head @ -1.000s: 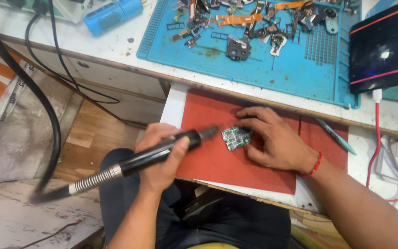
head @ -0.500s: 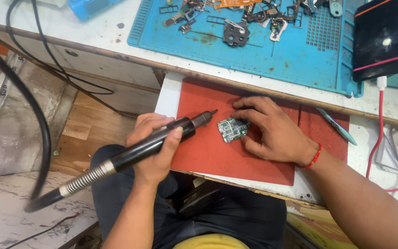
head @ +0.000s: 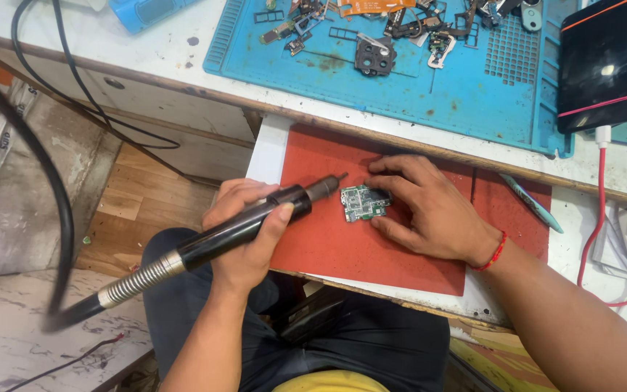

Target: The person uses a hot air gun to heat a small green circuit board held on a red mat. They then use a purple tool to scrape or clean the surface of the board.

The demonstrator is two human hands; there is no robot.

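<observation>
My left hand point(head: 244, 231) grips a black hot-air wand point(head: 234, 229) with a metal spring collar and a thick black hose. Its nozzle tip points right, just short of a small green circuit board point(head: 361, 202). The board lies flat on a red mat point(head: 342, 239). My right hand point(head: 429, 210) rests on the mat, its fingers pinning the board from the top and right edges. A red thread band circles that wrist.
A blue work mat point(head: 459, 94) behind holds several loose phone parts and a camera frame point(head: 374, 55). A dark phone point(head: 607, 65) with a red cable point(head: 591, 218) sits at right. Teal tweezers point(head: 531, 203) lie on the red mat's right part. Black cables point(head: 74, 80) hang at left.
The wand's tip has drawn back slightly left from the board. My right hand stays on the board. The view has shifted downward.
</observation>
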